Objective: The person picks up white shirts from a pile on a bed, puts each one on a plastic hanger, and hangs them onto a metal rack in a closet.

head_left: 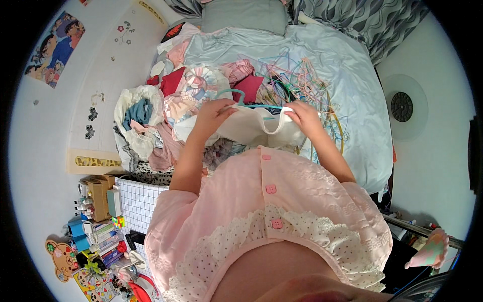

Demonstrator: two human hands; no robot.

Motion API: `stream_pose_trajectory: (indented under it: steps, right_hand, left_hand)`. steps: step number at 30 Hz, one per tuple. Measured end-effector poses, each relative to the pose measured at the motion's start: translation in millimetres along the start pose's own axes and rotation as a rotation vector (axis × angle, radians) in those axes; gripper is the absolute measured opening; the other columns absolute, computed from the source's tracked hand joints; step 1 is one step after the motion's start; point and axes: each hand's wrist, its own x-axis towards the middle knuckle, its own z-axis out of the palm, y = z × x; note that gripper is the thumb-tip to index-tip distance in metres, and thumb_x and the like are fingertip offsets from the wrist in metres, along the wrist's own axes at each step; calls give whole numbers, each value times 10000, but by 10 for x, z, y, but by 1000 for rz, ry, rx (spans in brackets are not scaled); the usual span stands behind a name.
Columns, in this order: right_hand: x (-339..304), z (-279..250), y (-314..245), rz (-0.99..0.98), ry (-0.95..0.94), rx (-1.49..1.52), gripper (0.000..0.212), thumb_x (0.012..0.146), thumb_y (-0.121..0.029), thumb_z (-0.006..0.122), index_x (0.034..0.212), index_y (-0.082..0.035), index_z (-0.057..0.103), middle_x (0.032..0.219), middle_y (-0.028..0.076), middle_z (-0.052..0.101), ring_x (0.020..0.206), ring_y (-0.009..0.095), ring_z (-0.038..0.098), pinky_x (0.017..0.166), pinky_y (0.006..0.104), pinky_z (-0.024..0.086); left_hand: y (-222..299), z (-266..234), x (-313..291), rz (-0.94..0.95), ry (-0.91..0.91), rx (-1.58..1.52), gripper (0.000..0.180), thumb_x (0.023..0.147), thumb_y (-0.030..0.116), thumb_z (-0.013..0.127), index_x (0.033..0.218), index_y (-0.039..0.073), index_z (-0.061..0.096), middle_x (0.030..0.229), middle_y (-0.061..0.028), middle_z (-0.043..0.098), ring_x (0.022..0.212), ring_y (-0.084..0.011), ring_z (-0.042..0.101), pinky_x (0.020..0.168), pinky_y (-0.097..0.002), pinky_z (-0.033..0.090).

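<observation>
A white garment with a scooped neckline hangs between my hands in front of my chest. A teal clothes hanger runs along its top, hook pointing up and left. My left hand is closed on the garment's left shoulder, beside the hook. At the other shoulder, near the hanger's right end, my right hand pinches the white cloth with thumb and fingers. The garment's lower part is hidden behind my pink top.
A heap of mixed clothes lies on the bed, with a white plastic bag of clothes at its left. Behind my right hand spreads a tangle of colourful hangers on the light blue bedsheet. A grid-patterned surface stands lower left.
</observation>
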Motion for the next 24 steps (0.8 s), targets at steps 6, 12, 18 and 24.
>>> stream_pose_trajectory:
  steps: [6,12,18,24]
  right_hand:
    - [81,85,-70,2,28,90,197,720,-171,615,852,-31,572,732,97,543,655,261,528,562,314,414]
    - [97,111,-193,-1,45,115,179,714,-153,621,839,-35,571,728,102,541,649,258,531,561,309,416]
    - [79,151,-124,52,81,157,163,718,-174,619,818,-49,586,750,105,572,673,279,553,568,324,434]
    - [79,-149,40,226,214,202,161,709,-152,628,813,-31,601,761,106,586,684,249,562,598,300,431]
  left_hand:
    - [124,103,80,61,-7,92,213,712,151,627,876,20,590,777,-125,605,647,-248,587,575,-295,451]
    - [129,212,85,198,-21,160,218,724,177,615,878,25,589,770,-123,601,617,-247,576,557,-315,445]
    - [119,198,103,197,-36,174,206,733,173,604,879,28,593,792,-121,599,670,-266,573,586,-320,448]
    - [-51,-166,62,218,92,370,207,717,165,604,866,21,595,783,-120,596,688,-280,569,598,-329,448]
